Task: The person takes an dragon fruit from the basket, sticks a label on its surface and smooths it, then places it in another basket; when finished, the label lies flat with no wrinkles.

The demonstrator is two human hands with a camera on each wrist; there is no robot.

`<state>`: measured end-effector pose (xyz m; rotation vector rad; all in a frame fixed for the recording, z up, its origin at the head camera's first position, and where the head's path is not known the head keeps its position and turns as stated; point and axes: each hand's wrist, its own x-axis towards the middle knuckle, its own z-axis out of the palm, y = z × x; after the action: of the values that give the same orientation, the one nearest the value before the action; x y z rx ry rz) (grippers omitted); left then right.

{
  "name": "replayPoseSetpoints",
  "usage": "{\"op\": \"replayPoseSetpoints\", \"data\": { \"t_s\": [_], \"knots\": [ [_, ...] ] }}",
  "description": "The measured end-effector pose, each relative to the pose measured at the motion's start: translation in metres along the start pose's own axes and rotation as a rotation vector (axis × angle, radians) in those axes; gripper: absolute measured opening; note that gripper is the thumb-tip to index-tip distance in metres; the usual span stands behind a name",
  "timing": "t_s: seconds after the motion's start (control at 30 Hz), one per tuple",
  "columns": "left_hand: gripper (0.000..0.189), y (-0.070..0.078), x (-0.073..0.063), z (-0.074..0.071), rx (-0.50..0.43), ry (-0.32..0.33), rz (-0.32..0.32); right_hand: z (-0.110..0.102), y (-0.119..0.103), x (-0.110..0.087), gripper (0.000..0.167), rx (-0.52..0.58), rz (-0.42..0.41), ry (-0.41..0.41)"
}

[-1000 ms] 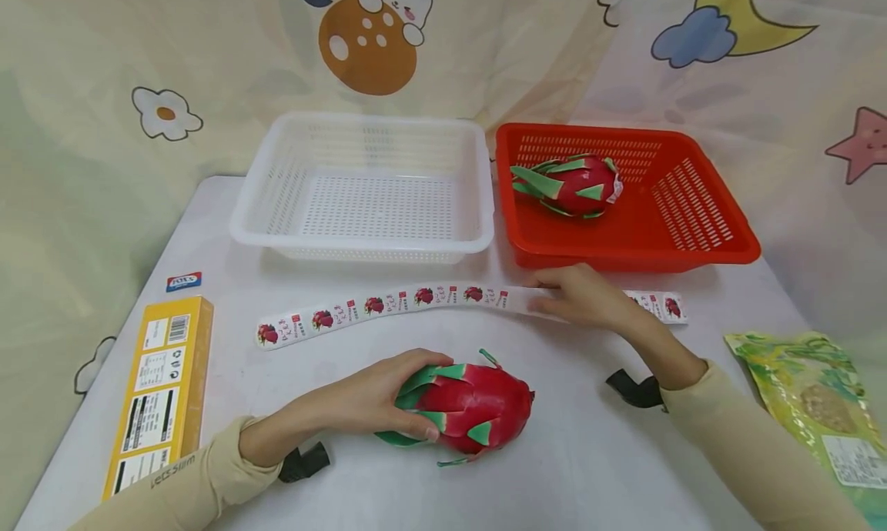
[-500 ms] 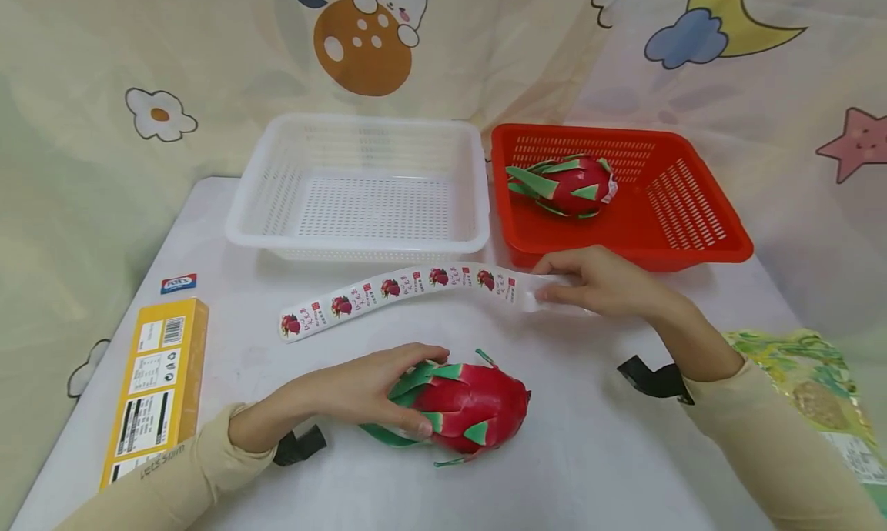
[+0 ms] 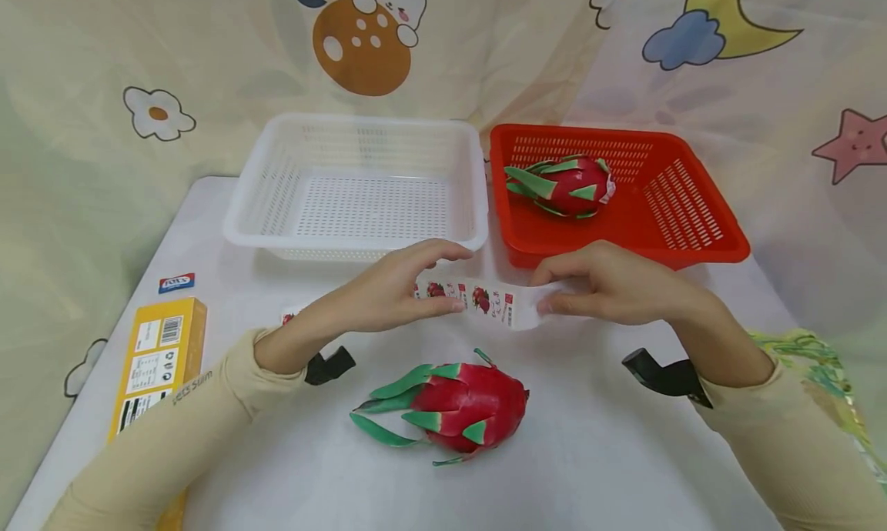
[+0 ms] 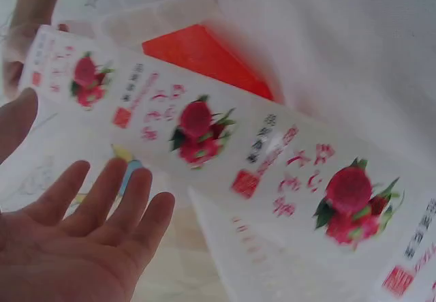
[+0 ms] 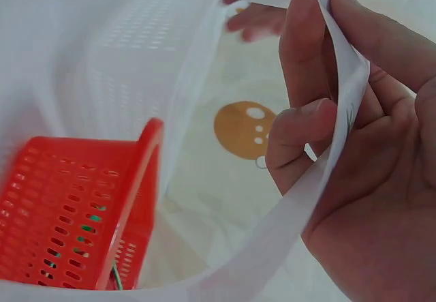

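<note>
Between thumb and fingers, my right hand (image 3: 610,285) pinches a strip of dragon fruit stickers (image 3: 509,308), raised off the table. The right wrist view shows the strip (image 5: 352,67) bending between those fingers. My left hand (image 3: 384,292) is at the strip's left part, partly covering it in the head view. In the left wrist view, the left hand's (image 4: 88,240) fingers are spread apart beside the printed strip (image 4: 204,131), without gripping it. A red dragon fruit (image 3: 478,408) with green scales lies on the table just in front of both hands.
A white basket (image 3: 356,248) stands at the back. To its right, a red basket (image 3: 624,242) holds another dragon fruit (image 3: 578,188). On the left lie a yellow box (image 3: 155,354) and a small blue-and-red label (image 3: 176,282). A green-yellow bag (image 3: 811,362) is partly hidden behind the right sleeve.
My left hand has let go of the dragon fruit and moved up and forward to the sticker strip. The right hand has lifted the strip, its right end no longer flat on the table.
</note>
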<state>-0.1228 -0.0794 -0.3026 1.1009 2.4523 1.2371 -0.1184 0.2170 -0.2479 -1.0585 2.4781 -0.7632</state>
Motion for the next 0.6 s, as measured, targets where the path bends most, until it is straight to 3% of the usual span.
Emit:
{"op": "replayPoseSetpoints", "data": {
  "t_s": [0.17,0.37,0.53,0.6],
  "knots": [
    [0.043,-0.012,0.015,0.005,-0.061,-0.072,-0.091,-0.003,-0.001,-0.001,0.025,-0.01,0.031,0.035],
    [0.016,-0.016,0.018,0.004,-0.053,-0.037,-0.163,0.002,0.013,0.0,0.03,-0.102,0.098,0.116],
    [0.015,-0.015,0.018,0.0,-0.031,-0.032,-0.252,0.013,0.02,0.007,0.043,-0.179,0.196,0.149],
    [0.016,-0.015,0.018,-0.002,-0.037,-0.039,-0.285,0.018,0.019,0.009,0.049,-0.223,0.214,0.198]
  ]
}}
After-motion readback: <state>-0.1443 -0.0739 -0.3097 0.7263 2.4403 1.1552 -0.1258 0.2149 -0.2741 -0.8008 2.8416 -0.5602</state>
